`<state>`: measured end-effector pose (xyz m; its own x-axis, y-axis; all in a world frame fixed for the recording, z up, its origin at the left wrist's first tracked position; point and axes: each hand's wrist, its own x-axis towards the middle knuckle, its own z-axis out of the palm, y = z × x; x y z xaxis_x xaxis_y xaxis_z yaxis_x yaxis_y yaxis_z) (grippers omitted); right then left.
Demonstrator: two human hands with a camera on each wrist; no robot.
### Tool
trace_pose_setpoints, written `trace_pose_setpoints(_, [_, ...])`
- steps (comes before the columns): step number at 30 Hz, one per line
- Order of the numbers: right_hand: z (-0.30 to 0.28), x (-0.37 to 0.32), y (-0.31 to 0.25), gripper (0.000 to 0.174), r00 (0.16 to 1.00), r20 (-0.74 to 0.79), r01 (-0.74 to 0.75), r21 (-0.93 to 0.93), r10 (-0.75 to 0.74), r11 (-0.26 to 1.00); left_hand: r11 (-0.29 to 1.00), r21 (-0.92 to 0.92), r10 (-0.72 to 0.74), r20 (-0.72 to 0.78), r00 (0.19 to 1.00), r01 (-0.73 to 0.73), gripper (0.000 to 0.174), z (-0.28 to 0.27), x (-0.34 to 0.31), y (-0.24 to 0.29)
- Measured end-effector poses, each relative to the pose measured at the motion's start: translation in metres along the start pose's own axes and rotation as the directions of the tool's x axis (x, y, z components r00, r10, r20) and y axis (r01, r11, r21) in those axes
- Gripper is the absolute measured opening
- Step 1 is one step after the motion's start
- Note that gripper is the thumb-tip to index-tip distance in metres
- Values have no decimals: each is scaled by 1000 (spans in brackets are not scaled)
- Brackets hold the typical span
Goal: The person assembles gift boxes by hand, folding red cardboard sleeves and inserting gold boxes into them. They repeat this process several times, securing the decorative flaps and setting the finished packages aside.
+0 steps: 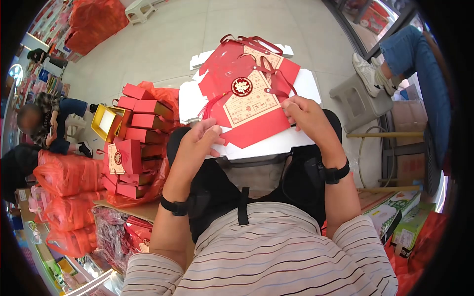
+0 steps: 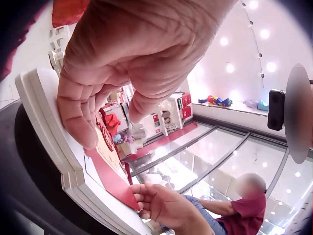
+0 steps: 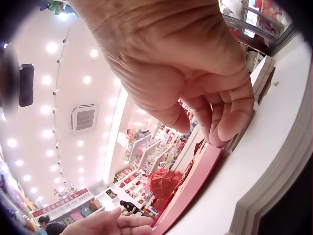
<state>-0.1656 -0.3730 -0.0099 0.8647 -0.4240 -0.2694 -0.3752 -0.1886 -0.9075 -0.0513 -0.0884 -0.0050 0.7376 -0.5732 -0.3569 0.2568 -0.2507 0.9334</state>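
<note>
A flat red gift bag (image 1: 256, 130) with a cream printed panel, a round gold-and-red medallion (image 1: 242, 87), a red tassel and dark red ribbon handles lies on a white board across the lap. My left hand (image 1: 198, 140) is at its lower left edge, fingers loosely bent and thumb apart from them. At the right edge, my right hand (image 1: 307, 116) has its bent fingertips by the red card, with the thumb apart from them in the right wrist view. Under this bag lies another red bag (image 1: 224, 55) with ribbon handles, partly hidden.
Red boxes (image 1: 143, 106) are heaped at the left beside an open yellow box (image 1: 106, 123). Stacked red plastic bundles (image 1: 66, 172) stand farther left, near a seated person. On the right, another person's shoe (image 1: 366, 74) rests on a grey stool (image 1: 348, 101).
</note>
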Motion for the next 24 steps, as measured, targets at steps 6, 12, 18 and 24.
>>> trace_pose_setpoints(6, [5,-7,0,31,988,-78,136,26,-133,990,1000,1,25,8,1000,-25,61,-1,2,-7])
trace_pose_setpoints(12, [-1,-10,-5,27,994,97,21,193,-40,981,1000,-7,14,21,1000,-13,61,2,2,-5])
trace_pose_setpoints(18, [11,-21,-19,27,975,218,-19,213,-29,977,999,30,29,37,999,-30,60,-2,5,-14])
trace_pose_setpoints(24, [16,-22,-14,23,979,197,-8,328,-60,945,973,8,226,-183,957,-229,45,-3,-14,-20])
